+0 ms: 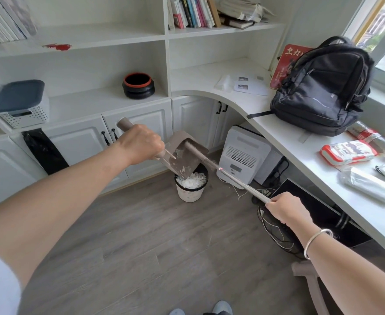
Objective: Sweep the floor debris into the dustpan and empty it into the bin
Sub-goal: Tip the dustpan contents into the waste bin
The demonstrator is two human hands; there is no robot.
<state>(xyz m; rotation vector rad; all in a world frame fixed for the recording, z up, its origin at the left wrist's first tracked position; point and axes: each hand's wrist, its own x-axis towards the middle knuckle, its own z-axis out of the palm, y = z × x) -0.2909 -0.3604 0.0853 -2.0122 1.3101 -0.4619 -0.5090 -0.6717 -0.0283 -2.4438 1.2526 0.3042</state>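
Nearest, below both hands, the toes of a pair of grey slippers (pixel 222 306) stand on the grey wood floor (pixel 141 235). The right hand (pixel 287 211), a silver bangle (pixel 315 242) on its wrist, has its fingers curled tight round the near end of a thin broom handle (pixel 239 181). A tangle of cables (pixel 275 233) lies on the floor just under those knuckles. From the fingers the handle runs up and away to the left, and its ribbed far end rests inside the dustpan (pixel 183 161).

Farther out, the left hand (pixel 141 144) is clenched round the thick taupe dustpan handle (pixel 124 125), whose butt sticks out behind the fist. Just beyond its fingers the dustpan is tipped with its lip down, over the mouth of the bin (pixel 190 194). A few white scraps cling to the scoop. White debris (pixel 192 180) is heaped inside the bin, directly under the lip.

Past the right hand's fingers, a white air purifier (pixel 244 153) stands under the curved desk (pixel 278 130). A black backpack (pixel 323 87) sits on the desk. Beyond the left fist, a black pot with a red rim (pixel 138 85) stands on a shelf.
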